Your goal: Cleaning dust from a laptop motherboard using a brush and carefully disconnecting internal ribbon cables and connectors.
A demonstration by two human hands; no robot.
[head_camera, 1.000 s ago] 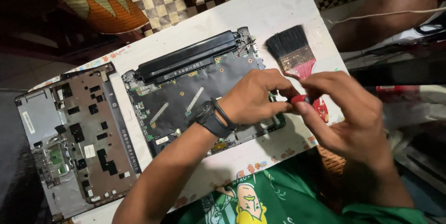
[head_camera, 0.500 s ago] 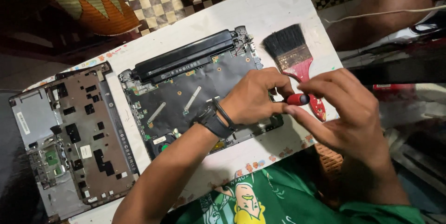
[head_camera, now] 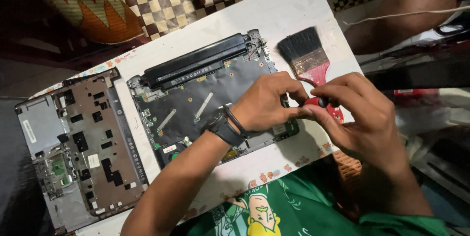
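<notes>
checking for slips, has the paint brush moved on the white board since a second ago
No. The paint brush lies in the same spot beside the opened laptop base, near the white board edge; only the camera shifted.

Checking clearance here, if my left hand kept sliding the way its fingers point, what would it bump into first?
Your left hand points at your right hand, which pinches the red-handled screwdriver. It would likely meet that tool and those fingertips first; the paintbrush lies just beyond, though depth is unclear.

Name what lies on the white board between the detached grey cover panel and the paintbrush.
In the head view, the opened laptop base with its long black battery lies between the cover panel and the paintbrush.
</notes>
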